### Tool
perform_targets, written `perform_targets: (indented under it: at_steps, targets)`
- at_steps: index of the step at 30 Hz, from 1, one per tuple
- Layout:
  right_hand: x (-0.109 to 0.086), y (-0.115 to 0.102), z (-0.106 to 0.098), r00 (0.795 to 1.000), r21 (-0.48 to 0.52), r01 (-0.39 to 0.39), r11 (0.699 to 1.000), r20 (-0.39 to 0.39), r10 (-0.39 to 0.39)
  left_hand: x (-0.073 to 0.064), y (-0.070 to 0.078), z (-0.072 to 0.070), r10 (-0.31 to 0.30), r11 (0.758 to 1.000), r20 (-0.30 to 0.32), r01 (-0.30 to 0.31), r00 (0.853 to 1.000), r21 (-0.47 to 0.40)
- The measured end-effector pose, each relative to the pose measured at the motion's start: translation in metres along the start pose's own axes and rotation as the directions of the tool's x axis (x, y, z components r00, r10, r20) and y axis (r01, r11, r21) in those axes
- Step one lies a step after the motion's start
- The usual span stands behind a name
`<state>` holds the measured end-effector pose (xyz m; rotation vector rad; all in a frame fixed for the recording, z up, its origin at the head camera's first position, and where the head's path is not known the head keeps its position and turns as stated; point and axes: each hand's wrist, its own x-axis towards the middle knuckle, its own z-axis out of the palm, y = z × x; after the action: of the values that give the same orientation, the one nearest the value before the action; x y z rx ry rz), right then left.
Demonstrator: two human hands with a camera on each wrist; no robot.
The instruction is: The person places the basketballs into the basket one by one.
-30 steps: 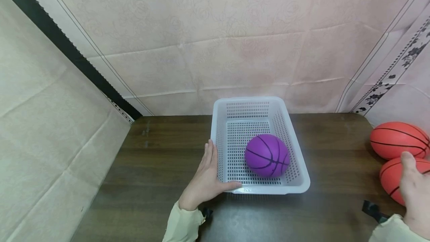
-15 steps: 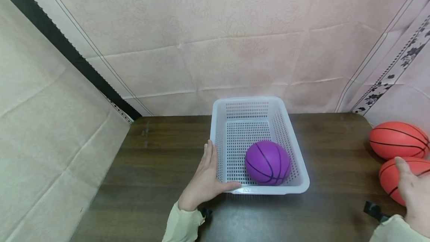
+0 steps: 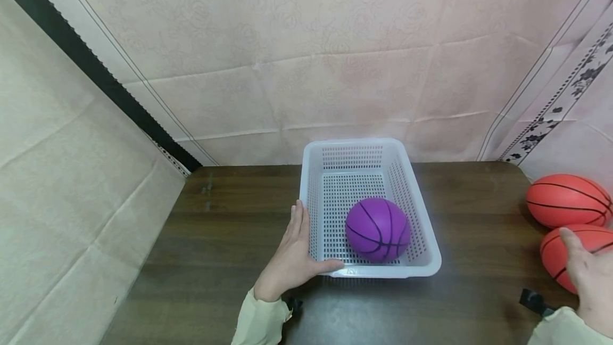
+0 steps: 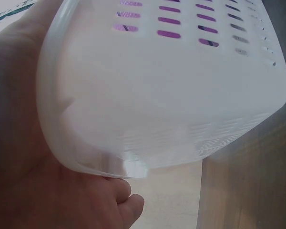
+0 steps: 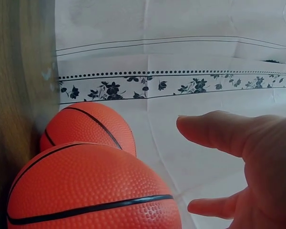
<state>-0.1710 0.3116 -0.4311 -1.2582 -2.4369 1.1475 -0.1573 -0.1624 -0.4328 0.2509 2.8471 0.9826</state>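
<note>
A white perforated plastic basket [image 3: 354,191] stands on the table with a purple toy basketball [image 3: 378,230] lying inside, towards its front. My left hand [image 3: 294,262] rests against the basket's front left corner; its straight fingers lie along the left side and the thumb along the front rim. In the left wrist view, purple shows through slots in the basket wall [image 4: 148,81]. Two orange-red basketballs sit at the right, a farther ball [image 3: 567,198] and a nearer ball [image 3: 557,257]. My right hand [image 3: 594,281] hovers by the nearer one, fingers spread, apart from it in the right wrist view.
The brown wooden table [image 3: 230,238] meets a pale cloth backdrop [image 3: 297,68] close behind the basket. Another cloth [image 3: 72,190] hangs along the left. A floral border [image 5: 109,90] runs across the cloth beyond the orange-red balls.
The purple ball has rolled towards the front of the basket, then slightly back and left. My right hand has shifted slightly left; the left hand stays in place.
</note>
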Motion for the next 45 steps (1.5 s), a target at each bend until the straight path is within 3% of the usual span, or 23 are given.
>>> perform_targets:
  at_steps: [9, 15, 21, 24, 28, 30, 35, 45]
  targets:
    - [-0.004, -0.003, -0.002, 1.000, -0.036, 0.022, 0.999, -0.021, -0.023, -0.001, 0.000, 0.000, 0.004, 1.000, 0.002, -0.004, 1.000, -0.002]
    - [0.007, 0.007, 0.004, 0.998, -0.043, -0.062, 0.997, -0.016, 0.062, -0.001, 0.000, 0.000, 0.005, 1.000, 0.002, -0.005, 1.000, -0.005]
    - [-0.010, -0.004, -0.002, 0.998, -0.054, -0.060, 0.997, -0.013, 0.059, -0.001, -0.001, 0.000, 0.013, 1.000, 0.001, -0.013, 1.000, 0.003]
    - [0.014, 0.014, 0.007, 0.998, -0.056, -0.057, 0.997, -0.025, 0.056, -0.001, -0.001, 0.000, 0.011, 1.000, 0.003, -0.011, 1.000, 0.002]
    - [0.074, 0.063, 0.029, 0.996, -0.075, -0.082, 0.994, -0.040, 0.079, -0.001, -0.001, 0.000, 0.002, 1.000, 0.007, -0.002, 1.000, -0.001]
    - [0.060, 0.053, 0.024, 0.995, -0.073, -0.099, 0.992, -0.025, 0.097, -0.001, -0.001, 0.000, 0.001, 1.000, 0.005, -0.001, 1.000, -0.002]
    - [-0.014, -0.003, -0.004, 0.993, -0.105, -0.107, 0.989, 0.033, 0.111, -0.001, -0.001, 0.000, 0.003, 1.000, 0.000, -0.003, 1.000, -0.005]
    - [-0.009, 0.001, -0.002, 0.988, -0.205, -0.086, 0.975, 0.105, 0.110, -0.001, -0.001, 0.000, 0.013, 1.000, 0.002, -0.013, 1.000, 0.004]
